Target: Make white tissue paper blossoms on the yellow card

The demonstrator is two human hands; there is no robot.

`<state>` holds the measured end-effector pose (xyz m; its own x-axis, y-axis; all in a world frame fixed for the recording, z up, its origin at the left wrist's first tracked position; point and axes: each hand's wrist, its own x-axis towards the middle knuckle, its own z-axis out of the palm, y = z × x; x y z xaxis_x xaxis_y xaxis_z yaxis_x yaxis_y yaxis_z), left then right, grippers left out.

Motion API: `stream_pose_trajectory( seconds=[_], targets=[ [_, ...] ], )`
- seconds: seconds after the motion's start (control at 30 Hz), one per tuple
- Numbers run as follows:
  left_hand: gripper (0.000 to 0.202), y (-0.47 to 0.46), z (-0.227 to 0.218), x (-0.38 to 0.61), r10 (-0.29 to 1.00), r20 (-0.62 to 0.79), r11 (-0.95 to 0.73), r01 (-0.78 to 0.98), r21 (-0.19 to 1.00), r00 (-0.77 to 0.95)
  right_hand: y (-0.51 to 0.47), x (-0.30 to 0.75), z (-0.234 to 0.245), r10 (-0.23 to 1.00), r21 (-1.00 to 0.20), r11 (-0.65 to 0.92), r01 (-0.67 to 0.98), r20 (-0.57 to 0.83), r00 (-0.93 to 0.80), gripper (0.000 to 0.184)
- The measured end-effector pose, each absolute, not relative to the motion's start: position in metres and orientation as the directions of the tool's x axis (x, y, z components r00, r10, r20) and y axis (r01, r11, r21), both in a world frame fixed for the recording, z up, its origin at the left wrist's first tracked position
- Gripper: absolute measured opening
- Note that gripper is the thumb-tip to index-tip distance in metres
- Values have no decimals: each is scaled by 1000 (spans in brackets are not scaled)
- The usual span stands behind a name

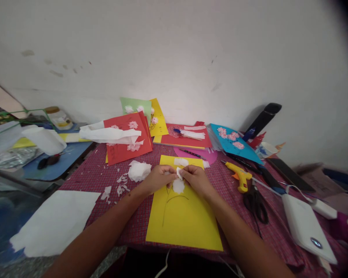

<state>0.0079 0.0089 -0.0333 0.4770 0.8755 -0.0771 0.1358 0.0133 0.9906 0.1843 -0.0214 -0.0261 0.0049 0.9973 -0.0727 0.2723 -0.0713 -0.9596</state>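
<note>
Between my hands, above a yellow sheet of card [185, 224], is a small folded piece of white tissue paper [179, 173]. My left hand [161, 178] is closed, its fingertips pinching the left side of the piece. From the other side my right hand [195, 178] pinches it between thumb and fingers. A white tissue piece [178, 187] lies on the card just below my fingers, and a further tissue strip [181, 162] lies near its top edge. Dark curved lines are drawn on the card. Crumpled white tissue [139, 171] sits left of my left hand.
On the right lie a yellow glue gun [239, 175], black scissors [255, 204] and a white power bank [307, 227]. Red cards [124, 150] and a blue card [234, 144] with pink paper flowers stand behind. A large white sheet [58, 220] hangs over the left edge.
</note>
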Motion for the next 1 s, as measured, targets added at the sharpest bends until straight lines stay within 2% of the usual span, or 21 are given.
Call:
stream_pose_trajectory(
  seconds=[0.17, 0.37, 0.63, 1.0],
  targets=[
    [20, 9, -35, 7, 874, -92, 34, 129, 991, 476, -21, 184, -25, 998, -960, -62, 272, -56, 29, 28],
    [32, 9, -31, 8, 838, -151, 91, 139, 986, 524, -21, 185, -24, 998, -964, -56, 260, -48, 38, 28],
    [25, 8, -31, 8, 865, -124, 57, 150, 987, 487, -22, 184, -26, 999, -960, -42, 277, -32, 41, 26],
    [30, 9, -35, 9, 842, -159, 82, 169, 982, 515, -20, 183, -27, 997, -960, -67, 273, -53, 60, 26]
  ],
)
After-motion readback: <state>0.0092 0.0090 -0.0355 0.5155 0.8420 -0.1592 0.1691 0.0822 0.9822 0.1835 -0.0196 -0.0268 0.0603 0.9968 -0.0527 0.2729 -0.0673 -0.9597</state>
